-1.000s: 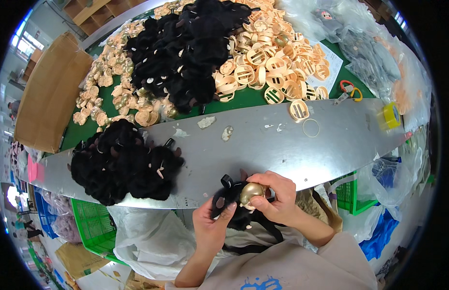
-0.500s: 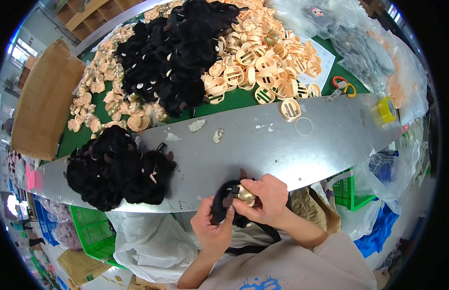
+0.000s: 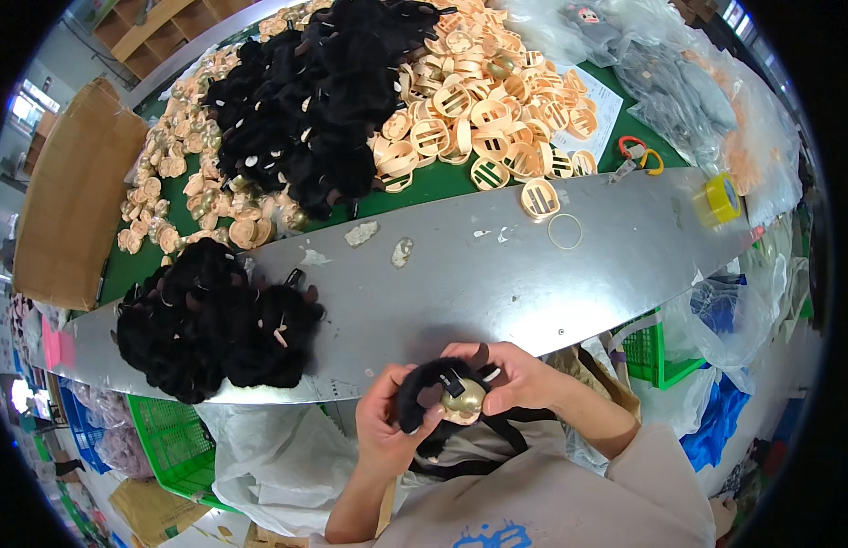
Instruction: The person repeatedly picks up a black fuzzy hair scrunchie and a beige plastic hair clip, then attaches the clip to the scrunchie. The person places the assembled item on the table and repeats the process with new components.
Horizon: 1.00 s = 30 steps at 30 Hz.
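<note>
A furry black plush piece with brown ears is held in front of me, over the near edge of the metal tabletop. A shiny gold rounded part sits in its opening, and a small black tag lies beside it. My left hand grips the plush from the left, thumb near the gold part. On the other side my right hand is closed on the plush at an ear, its thumb beside the gold part. To the left on the tabletop lies a heap of similar black plush pieces.
A larger black plush pile lies farther back, among peach slotted plastic rings and small peach-and-gold parts. Scissors and yellow tape lie at right on the metal surface. Green crates stand below; cardboard stands at left.
My right hand has moved off the front of the gold part to the plush's right side. The plush has turned, so more of the gold part shows.
</note>
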{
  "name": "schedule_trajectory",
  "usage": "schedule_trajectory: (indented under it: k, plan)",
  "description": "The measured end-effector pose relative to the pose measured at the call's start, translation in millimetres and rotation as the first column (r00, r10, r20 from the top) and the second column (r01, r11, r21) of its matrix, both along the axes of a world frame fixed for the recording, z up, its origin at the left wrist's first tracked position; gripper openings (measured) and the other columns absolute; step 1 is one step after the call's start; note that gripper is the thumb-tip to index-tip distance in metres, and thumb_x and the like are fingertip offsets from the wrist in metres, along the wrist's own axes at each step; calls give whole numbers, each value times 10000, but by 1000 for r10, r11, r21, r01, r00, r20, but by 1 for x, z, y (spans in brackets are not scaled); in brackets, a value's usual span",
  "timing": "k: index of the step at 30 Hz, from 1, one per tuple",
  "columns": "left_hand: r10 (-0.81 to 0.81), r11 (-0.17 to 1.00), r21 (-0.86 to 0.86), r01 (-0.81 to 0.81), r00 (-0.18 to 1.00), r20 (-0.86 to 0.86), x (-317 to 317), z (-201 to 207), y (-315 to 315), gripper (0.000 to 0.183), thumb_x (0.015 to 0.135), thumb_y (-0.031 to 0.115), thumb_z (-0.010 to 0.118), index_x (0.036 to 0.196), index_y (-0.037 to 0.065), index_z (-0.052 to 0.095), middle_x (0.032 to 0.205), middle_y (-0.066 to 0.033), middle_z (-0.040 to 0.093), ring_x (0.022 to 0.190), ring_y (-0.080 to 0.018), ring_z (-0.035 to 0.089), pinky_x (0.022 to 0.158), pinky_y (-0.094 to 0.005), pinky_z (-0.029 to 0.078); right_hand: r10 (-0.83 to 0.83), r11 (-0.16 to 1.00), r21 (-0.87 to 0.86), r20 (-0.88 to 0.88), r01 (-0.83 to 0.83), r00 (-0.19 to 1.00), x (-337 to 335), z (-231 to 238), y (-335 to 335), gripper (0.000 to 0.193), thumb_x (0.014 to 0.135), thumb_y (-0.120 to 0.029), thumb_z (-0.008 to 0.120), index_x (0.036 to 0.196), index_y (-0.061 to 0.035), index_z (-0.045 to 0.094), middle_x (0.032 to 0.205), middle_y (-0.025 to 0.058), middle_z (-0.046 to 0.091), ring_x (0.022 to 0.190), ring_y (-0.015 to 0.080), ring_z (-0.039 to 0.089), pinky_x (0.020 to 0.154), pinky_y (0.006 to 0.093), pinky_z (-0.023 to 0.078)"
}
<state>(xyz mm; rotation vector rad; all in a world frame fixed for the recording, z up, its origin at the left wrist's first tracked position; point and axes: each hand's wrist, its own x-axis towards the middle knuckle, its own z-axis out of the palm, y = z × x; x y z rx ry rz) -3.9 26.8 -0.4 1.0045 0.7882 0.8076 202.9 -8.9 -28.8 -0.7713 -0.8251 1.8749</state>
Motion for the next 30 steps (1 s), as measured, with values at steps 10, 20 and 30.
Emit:
schedule_trajectory:
  k: [10,20,30]
  plan:
    - [-41,997,63,37,997,67,-2,7,2,277,845,-11,707,1093,-13,582,1075,-44,601,942,-85,540,841,-218,429,99,994,-42,-87,-103,991,-5,7,1,684,746,-264,854,1281,-13,508,1146,36,584,1101,120,540,904,273,461]
    - [-76,996,50,72,995,71,-1,-1,-4,267,876,9,670,1121,-30,571,1130,-67,587,933,-81,535,818,-202,417,124,992,26,-169,-122,978,-5,-7,-2,621,745,-286,848,1225,-10,567,1154,9,543,1078,126,538,941,280,420]
    - [-19,991,137,-8,981,195,7,-7,-6,199,831,55,682,977,25,551,1108,-107,453,997,-188,501,928,-375,450,-393,772,636,467,8,792,-14,33,-14,318,751,-131,800,972,5,616,1065,102,547,721,193,587,629,283,496]
